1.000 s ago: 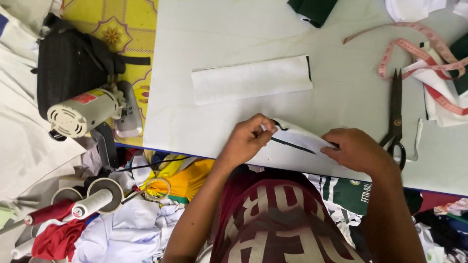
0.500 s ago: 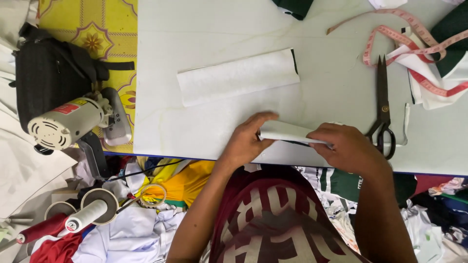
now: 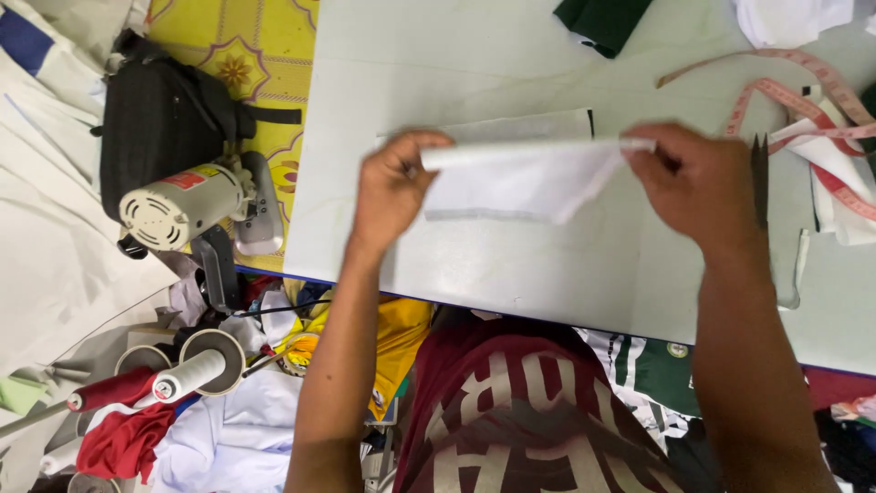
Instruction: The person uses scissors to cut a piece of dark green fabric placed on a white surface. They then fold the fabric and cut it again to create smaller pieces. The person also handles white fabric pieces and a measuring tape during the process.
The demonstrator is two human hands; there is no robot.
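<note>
Currently your left hand (image 3: 394,187) and right hand (image 3: 698,187) are each closed in a pinch on one end of the white cloth (image 3: 520,181), stretched between them above the table (image 3: 547,265). Judged step: folding. Next, align edges before lowering it.
</note>
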